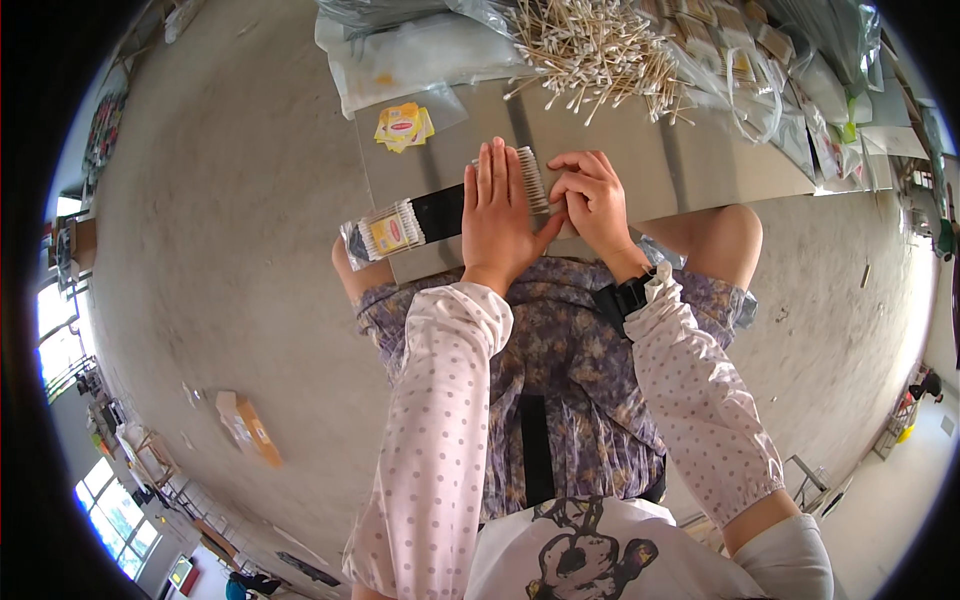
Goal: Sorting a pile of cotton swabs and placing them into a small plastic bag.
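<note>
My left hand [497, 222] lies flat with its fingers stretched over a black strip [437, 214] and part of a row of cotton swabs [533, 180]. The row's right part shows past my fingers; the rest is hidden under the palm. Just right of that row, my right hand [597, 205] has bent fingers with gaps between them, the tips close to the swabs' edge. Nothing shows in its grasp. At the strip's left end sits a clear pack of cotton swabs [391, 233] with a yellow label.
Yellow labels [403, 124] are stacked on the grey tabletop [640, 170] at the back left. A large heap of loose cotton swabs [600, 55] lies at the back, with clear plastic bags [420, 60] beside it. A cardboard box [247, 428] rests on the floor at left.
</note>
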`<action>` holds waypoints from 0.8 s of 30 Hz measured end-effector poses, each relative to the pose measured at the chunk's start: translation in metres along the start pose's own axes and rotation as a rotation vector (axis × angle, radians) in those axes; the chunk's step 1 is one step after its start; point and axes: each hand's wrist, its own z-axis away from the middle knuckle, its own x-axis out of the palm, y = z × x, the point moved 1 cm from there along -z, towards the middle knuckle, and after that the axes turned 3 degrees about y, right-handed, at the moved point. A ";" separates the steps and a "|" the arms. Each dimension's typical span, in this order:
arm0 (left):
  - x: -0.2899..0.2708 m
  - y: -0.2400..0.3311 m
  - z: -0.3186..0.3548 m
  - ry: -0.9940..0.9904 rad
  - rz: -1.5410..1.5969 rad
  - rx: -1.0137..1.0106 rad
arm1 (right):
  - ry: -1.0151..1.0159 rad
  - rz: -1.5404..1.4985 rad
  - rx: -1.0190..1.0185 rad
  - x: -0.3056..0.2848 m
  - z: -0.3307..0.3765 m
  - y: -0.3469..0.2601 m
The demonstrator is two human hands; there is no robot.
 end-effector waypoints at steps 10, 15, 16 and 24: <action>0.002 -0.001 0.001 0.008 -0.032 0.007 | -0.020 -0.015 -0.039 0.000 -0.001 0.001; 0.001 0.001 0.000 0.002 -0.041 0.006 | 0.032 -0.038 0.033 0.002 -0.002 0.002; 0.000 0.001 0.000 0.002 -0.042 0.007 | 0.033 -0.039 0.032 0.002 -0.002 0.001; 0.002 0.000 0.000 -0.006 -0.056 0.002 | 0.026 -0.015 0.018 0.001 -0.001 0.000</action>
